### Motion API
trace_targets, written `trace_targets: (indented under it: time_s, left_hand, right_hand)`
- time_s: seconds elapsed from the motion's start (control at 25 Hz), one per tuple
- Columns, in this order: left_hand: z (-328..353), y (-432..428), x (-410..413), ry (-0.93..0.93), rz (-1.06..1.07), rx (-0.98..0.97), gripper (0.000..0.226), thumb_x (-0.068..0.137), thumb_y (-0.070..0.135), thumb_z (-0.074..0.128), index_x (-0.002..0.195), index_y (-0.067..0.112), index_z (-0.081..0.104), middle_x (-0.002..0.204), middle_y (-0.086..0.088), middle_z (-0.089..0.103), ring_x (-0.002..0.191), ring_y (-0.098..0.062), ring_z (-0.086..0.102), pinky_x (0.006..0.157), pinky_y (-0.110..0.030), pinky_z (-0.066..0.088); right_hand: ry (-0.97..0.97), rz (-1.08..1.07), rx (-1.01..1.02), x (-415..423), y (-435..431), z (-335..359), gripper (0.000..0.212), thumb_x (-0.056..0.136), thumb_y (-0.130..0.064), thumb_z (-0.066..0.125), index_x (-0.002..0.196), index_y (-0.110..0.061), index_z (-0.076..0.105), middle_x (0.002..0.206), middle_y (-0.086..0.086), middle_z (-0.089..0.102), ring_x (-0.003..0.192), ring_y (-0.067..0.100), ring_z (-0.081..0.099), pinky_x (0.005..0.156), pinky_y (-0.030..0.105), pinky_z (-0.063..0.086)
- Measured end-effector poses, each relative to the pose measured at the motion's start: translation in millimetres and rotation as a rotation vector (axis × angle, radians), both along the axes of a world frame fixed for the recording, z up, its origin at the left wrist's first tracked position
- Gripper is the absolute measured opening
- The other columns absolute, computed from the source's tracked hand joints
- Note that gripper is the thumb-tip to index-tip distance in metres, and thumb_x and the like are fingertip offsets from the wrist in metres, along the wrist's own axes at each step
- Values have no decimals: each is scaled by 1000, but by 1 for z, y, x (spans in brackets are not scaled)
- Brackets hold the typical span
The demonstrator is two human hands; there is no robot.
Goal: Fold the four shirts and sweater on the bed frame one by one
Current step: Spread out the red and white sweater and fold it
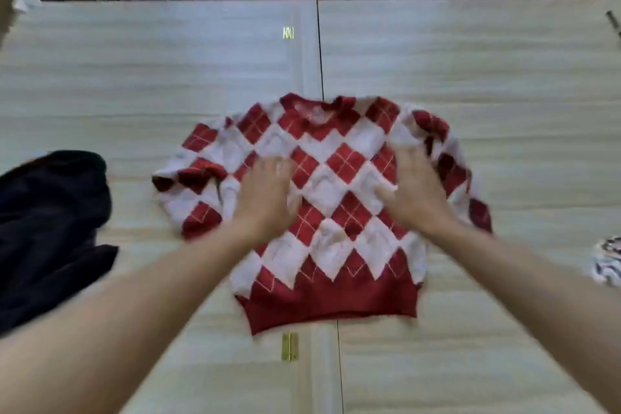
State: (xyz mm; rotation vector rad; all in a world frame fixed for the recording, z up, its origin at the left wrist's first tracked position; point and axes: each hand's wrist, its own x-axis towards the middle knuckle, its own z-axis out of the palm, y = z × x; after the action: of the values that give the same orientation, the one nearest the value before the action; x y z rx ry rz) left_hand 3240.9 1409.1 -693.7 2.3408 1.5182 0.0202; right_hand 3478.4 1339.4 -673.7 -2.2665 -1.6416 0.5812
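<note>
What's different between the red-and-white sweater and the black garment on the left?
The sweater is red-and-white diamonds; the black garment is plain dark. The sweater lies spread flat in the middle; the black garment sits bunched at the left edge, partly cropped. The left hand and right hand rest on the sweater, neither on the black garment. Both lie on the pale wooden boards.
</note>
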Motion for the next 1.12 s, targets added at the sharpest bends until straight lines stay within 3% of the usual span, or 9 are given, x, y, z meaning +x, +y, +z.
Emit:
trace_targets:
  time_s: [0.16, 0.28, 0.4, 0.48, 0.6, 0.76, 0.96, 1.04, 1.12]
  left_hand:
    - [-158, -100, -49, 188, -41, -244, 88, 91, 63, 47, 161, 18, 17, 171, -8, -1, 157, -33, -3, 124, -52, 16]
    - [-195, -118, -73, 229, -165, -116, 102, 83, 75, 42, 163, 19, 11, 171, -7, -5, 157, -35, -2, 122, -57, 14]
    - [-195, -131, -89, 172, -219, -58, 96, 86, 71, 48, 162, 18, 19, 170, -7, 9, 157, -33, 10, 119, -53, 17]
    - [-186, -138, -95, 145, -200, -59, 85, 84, 69, 51, 149, 15, 46, 161, -8, 37, 142, -32, 40, 103, -47, 36]
    - [-171, -121, -79, 117, -119, 15, 54, 83, 65, 46, 107, 21, 65, 117, -1, 61, 96, -26, 57, 71, -38, 42]
    - [-179, -68, 11, 43, -152, 52, 64, 96, 60, 33, 141, 19, 53, 153, -6, 46, 141, -29, 41, 109, -47, 41]
    - [-201, -30, 175, -39, -261, 30, 77, 96, 65, 16, 162, 25, 15, 171, -3, 3, 157, -25, -7, 126, -52, 10]
    - [-201, -18, 231, -51, -293, 58, 78, 94, 65, 15, 162, 25, 13, 171, -3, 1, 157, -26, -8, 125, -55, 7]
    - [-209, -10, 266, -31, -291, 46, 80, 92, 68, 15, 162, 28, 9, 171, -2, 0, 157, -27, -9, 123, -60, 4]
  right_hand:
    - [-53, 63, -300, -18, -89, -144, 82, 93, -45, 59, 158, -15, 19, 166, 13, 13, 152, 32, 17, 122, 45, 22]
    - [-182, 159, -384, -6, -127, -193, 94, 92, -61, 48, 161, -23, -5, 169, 7, -12, 156, 25, -10, 124, 53, 10]
    - [-225, 197, -355, -10, -153, -186, 94, 80, -68, 47, 158, -20, 29, 165, 14, 26, 151, 30, 29, 115, 55, 33]
    - [-181, 188, -327, -19, -165, -171, 82, 74, -69, 50, 137, -19, 61, 135, 11, 62, 118, 32, 65, 90, 54, 53]
    - [-82, 10, -150, 2, -143, -152, 54, 81, -60, 54, 123, -27, 62, 114, -6, 60, 102, 20, 64, 91, 46, 50]
    - [-226, -402, -17, 127, -85, -159, 75, 76, -29, 76, 142, -14, 44, 134, 13, 46, 122, 37, 49, 101, 49, 42]
    - [-237, -374, -504, 265, -76, -192, 97, 83, -52, 68, 159, -28, 13, 166, 10, 14, 152, 34, 19, 115, 60, 21]
    - [-299, -313, -455, 300, -74, -186, 74, 84, -28, 67, 151, -23, 37, 149, 19, 45, 134, 38, 46, 104, 51, 42]
    - [-187, -305, -341, 337, -57, -163, 29, 83, -9, 66, 112, -7, 68, 106, 24, 70, 101, 40, 66, 74, 36, 56]
